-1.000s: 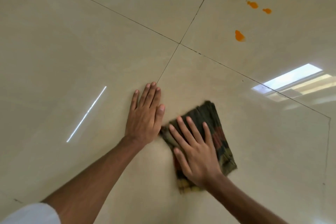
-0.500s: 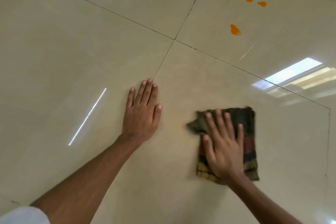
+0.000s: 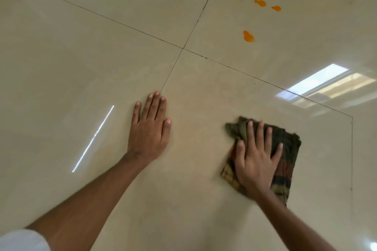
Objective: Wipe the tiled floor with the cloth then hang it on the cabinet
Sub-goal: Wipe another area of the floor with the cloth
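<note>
Left hand [image 3: 150, 128] flat on the tiled floor [image 3: 81, 57], fingers straight, holding nothing, fingertips at a grout line; right hand [image 3: 257, 159] spread, pressing the folded plaid cloth [image 3: 285, 161] onto the tile, orange spots [image 3: 248, 36] on the far tile.

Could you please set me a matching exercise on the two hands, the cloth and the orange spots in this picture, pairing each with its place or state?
Column one
1. left hand
2. right hand
3. cloth
4. orange spots

Column two
A. farthest from the person, touched by nothing
B. flat on the bare tiled floor, fingers straight
C. presses down on fabric, fingers spread
D. dark and checked, lying partly under a palm

Pairs: 1-B, 2-C, 3-D, 4-A
</note>
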